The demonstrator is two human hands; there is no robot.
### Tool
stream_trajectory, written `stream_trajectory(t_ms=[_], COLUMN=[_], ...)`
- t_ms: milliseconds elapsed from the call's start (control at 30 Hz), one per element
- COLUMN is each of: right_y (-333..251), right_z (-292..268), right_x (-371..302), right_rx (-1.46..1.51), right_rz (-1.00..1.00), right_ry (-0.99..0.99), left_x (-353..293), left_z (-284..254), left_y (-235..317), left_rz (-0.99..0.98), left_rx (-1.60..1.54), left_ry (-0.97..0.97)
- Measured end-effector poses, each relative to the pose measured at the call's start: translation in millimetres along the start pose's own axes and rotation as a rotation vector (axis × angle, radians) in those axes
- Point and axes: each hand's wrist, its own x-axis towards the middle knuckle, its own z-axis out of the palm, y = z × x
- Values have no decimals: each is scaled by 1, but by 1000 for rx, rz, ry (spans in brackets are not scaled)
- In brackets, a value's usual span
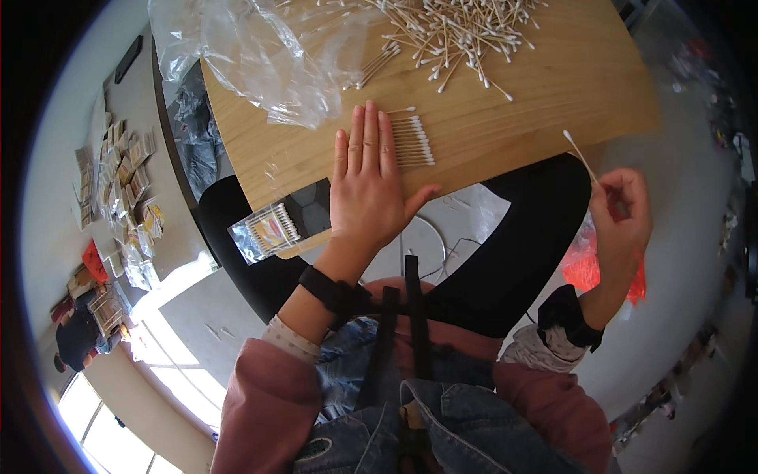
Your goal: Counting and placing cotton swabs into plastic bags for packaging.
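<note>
My left hand [365, 193] lies flat near the front edge of the wooden table [521, 118], its fingers stretched forward and the thumb out to the right. Beneath and beside those fingers is a neat row of cotton swabs [416, 142]; the white tips show on the right, while the left ends are covered. Off the table's right front edge, my right hand [621, 217] pinches one cotton swab [583, 156] near its lower end, its other tip pointing up and left. A loose heap of cotton swabs [462, 31] spreads across the far part of the table.
Crumpled clear plastic bags [253, 67] cover the table's far left. A clear pack of cotton swabs [272, 229] rests at the near left corner, beside a dark flat object [310, 207]. Small packs [130, 170] are piled at left; a red bag [583, 261] lies below my right hand.
</note>
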Motion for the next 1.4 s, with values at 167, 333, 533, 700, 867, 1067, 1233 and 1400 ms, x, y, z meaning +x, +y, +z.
stream_trajectory(t_ms=[167,333,533,700,867,1067,1233,1400], right_y=[111,66,-53,-57,-63,-69,-81,-88], right_z=[-74,-21,105,137,142,144,144,147], right_x=[-68,-48,4,25,29,32,39,39], right_rx=[-264,-111,91,-78,-152,-281,-441,-637], right_rz=[344,205,-520,-650,-751,-859,-939,-1115], right_ry=[-97,25,-234,-333,-411,-413,-478,-463], left_x=[2,2,2,3,2,2,2,3], left_z=[-3,3,1,2,2,2,2,0], left_y=[1,1,-1,1,0,-1,0,0], left_rz=[16,22,6,4,-1,5,9,10], left_rx=[-18,-4,-9,-53,-92,-100,-40,-56], left_ry=[35,45,36,34,44,64,45,59])
